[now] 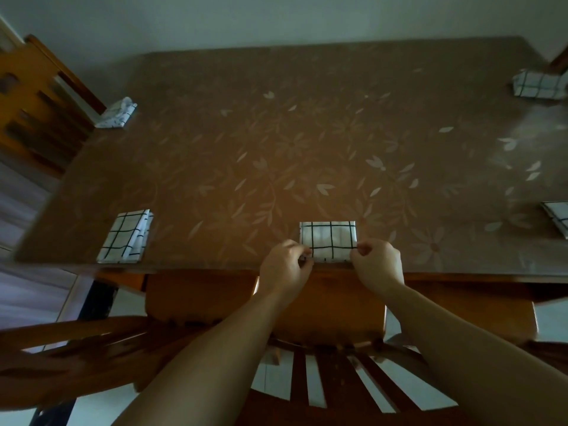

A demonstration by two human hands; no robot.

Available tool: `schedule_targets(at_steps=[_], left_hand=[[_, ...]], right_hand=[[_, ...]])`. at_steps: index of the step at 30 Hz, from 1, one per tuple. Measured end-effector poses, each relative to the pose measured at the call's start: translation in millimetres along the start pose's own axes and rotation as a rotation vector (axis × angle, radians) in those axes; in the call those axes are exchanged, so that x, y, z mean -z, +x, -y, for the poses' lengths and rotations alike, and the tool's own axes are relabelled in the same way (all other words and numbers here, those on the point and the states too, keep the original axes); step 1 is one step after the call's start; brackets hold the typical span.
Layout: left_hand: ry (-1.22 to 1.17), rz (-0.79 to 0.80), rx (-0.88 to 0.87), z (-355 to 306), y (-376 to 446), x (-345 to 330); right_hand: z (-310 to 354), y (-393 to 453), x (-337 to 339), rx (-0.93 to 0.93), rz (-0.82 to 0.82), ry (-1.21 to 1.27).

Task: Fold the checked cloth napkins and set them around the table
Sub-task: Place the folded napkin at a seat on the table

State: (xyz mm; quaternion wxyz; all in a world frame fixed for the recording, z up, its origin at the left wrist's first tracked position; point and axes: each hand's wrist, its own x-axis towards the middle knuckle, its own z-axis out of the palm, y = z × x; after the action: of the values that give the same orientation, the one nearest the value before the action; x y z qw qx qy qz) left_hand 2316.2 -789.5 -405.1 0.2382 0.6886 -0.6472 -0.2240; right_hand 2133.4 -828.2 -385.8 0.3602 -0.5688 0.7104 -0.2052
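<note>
Brown, flower-patterned covering spreads over the wooden bench (307, 133), with carved chairs drawn up at its sides. Four folded napkins already lie around the rim: one at 7 o'clock (125, 237), one at 10 o'clock (118, 115) by the chair there, one at 2 o'clock (538, 84) and one at 4 o'clock (558, 217), the last cut off by the frame edge. The one at 10 o'clock shows small dark marks instead of a clear check, so its pattern cannot be told for sure.

A fifth napkin (328, 240), folded to a neat rectangle, sits at 6 o'clock right at the near rim, above the chair seat (307, 302). The left hand (284, 265) pinches its near left corner with curled fingers, and the right hand (379, 262) pinches its near right corner the same way; both seem to be squaring it to the edge.

By the look of it the task is close to its end: the folding appears finished and this place is being set. No unfolded napkin shows anywhere, though the far side carries none, so whether more places remain cannot be told.
</note>
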Motion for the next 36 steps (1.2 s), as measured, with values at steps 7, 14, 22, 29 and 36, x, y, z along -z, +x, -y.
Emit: schedule_targets(at_steps=[7, 14, 22, 29, 36], left_hand=[[0.086, 0.02, -0.021, -33.7, 14.8, 29.8], [0.292, 0.176, -0.072, -108.0, 16.0, 72.7], [0.251, 0.225, -0.227, -195.4, -12.6, 78.9], [0.247, 0.245, -0.285, -271.1, -50.0, 47.9], [0.216, 0.244, -0.256, -370.3, -83.7, -22.6]], right_hand=[[12.0, 1.5, 41.1, 0.009, -0.076, -0.106], [28.5, -21.1, 130.5, 0.061, -0.1, -0.421], [12.5, -115.2, 224.7, -0.094, -0.255, -0.48], [-62.2, -152.1, 304.4, -0.087, -0.305, -0.481], [-142.6, -161.5, 388.0, 0.004, -0.34, -0.312]])
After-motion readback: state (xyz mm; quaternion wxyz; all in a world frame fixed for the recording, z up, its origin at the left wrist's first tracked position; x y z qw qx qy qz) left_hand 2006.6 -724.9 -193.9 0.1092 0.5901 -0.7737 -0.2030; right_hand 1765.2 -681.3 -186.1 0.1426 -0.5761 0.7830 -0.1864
